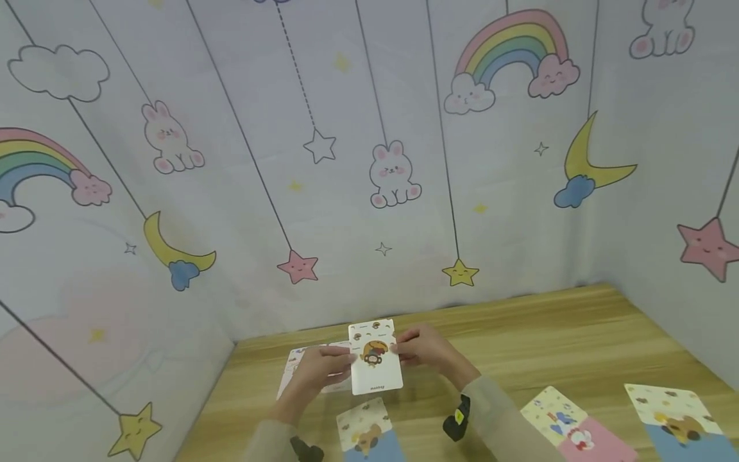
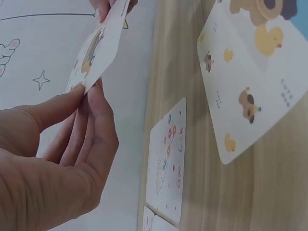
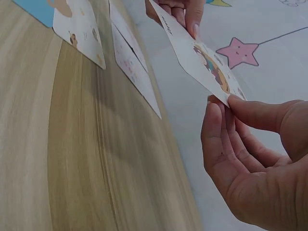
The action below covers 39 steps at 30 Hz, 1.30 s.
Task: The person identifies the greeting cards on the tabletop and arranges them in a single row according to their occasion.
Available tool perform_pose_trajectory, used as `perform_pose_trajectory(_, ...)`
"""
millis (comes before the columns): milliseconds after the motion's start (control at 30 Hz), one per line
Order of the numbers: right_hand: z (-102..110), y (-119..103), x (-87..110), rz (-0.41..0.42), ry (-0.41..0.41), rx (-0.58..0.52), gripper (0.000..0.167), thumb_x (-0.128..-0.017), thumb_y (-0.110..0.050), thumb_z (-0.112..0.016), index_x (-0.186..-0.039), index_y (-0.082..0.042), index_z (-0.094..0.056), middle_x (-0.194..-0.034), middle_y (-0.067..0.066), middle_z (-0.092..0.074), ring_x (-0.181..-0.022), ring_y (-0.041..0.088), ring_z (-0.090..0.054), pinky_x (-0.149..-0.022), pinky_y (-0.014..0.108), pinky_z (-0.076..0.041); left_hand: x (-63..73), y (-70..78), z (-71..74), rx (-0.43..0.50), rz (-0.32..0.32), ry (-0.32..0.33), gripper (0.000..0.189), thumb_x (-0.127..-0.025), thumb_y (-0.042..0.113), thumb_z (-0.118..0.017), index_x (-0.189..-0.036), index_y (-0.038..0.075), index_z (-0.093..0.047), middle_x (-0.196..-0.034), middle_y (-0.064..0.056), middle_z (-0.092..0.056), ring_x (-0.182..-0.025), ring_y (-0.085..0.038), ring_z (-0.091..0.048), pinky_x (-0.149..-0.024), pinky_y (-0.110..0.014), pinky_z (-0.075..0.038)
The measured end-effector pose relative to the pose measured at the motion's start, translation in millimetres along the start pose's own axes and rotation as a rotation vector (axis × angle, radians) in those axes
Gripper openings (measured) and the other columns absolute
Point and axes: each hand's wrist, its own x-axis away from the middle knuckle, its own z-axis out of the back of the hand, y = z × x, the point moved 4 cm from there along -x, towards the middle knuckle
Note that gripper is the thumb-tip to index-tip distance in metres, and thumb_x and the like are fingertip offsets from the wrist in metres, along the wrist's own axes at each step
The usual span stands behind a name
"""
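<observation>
A white picture card (image 1: pixel 375 375) with a monkey drawing and the word "monkey" at its bottom is held up above the table. My left hand (image 1: pixel 321 372) pinches its left edge between thumb and fingers. On the opposite edge, the thumb and fingers of my right hand (image 1: pixel 430 350) pinch it too. In the left wrist view the card (image 2: pixel 108 48) appears tilted, nearly edge-on. Behind my left hand lie white cards with pinkish drawings, one of them a flower-patterned card (image 2: pixel 166 161). A cream and blue card (image 1: pixel 369 436) with a brown animal lies nearer me, below the held card.
To the right on the wood-grain table (image 1: pixel 519 333) lie a yellow and pink card (image 1: pixel 577 427) and another cream and blue card (image 1: pixel 684 420). A pale printed curtain (image 1: pixel 346 218) with rabbits, stars and rainbows rises along the table's back edge and sides.
</observation>
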Motion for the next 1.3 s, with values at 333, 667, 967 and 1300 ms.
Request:
perform_pose_trajectory(333,18.7,25.6,-16.6,-0.095,0.118,-0.055,0.02,-0.093,-0.002,-0.077,-0.109,0.01,-0.075,-0.092,0.011,-0.076,-0.072,0.014,-0.07,-0.07,0.029,-0.064,-34.8,-9.8,-19.3,-0.076,0.051,0.07,0.03,-0.089,0.011,-0.083,-0.112,-0.007,-0.075,-0.091,-0.008,-0.079,-0.071,-0.009,-0.072,-0.072,-0.026,-0.064)
perform_pose_trajectory(667,21.4,39.7,-31.9,-0.13,0.198,0.004,0.009,-0.089,0.002,-0.077,-0.09,0.007,-0.071,-0.076,0.008,-0.073,-0.063,0.011,-0.066,-0.06,0.025,-0.061,-51.7,-12.4,-30.4,-0.26,0.054,0.141,0.02,-0.087,0.011,-0.083,-0.1,-0.004,-0.079,-0.086,-0.008,-0.079,-0.065,-0.008,-0.069,-0.062,-0.022,-0.059)
perform_pose_trajectory(967,16.5,35.7,-35.6,-0.152,0.281,0.175,0.007,-0.082,0.004,-0.08,-0.079,0.005,-0.074,-0.071,0.009,-0.073,-0.055,0.011,-0.062,-0.055,0.024,-0.06,-51.4,-11.6,-36.1,-0.382,-0.002,0.184,0.009,-0.083,0.004,-0.084,-0.082,-0.003,-0.078,-0.068,-0.009,-0.074,-0.055,-0.012,-0.062,-0.05,-0.022,-0.049)
perform_pose_trajectory(1300,10.6,26.8,-31.7,-0.144,0.302,0.29,0.012,-0.08,0.005,-0.078,-0.069,0.005,-0.073,-0.056,0.002,-0.062,-0.047,0.008,-0.055,-0.047,0.018,-0.053,-51.6,1.4,-46.4,-0.571,-0.021,0.296,0.013,-0.078,0.003,-0.086,-0.072,-0.001,-0.075,-0.064,-0.01,-0.074,-0.054,-0.014,-0.062,-0.051,-0.022,-0.046)
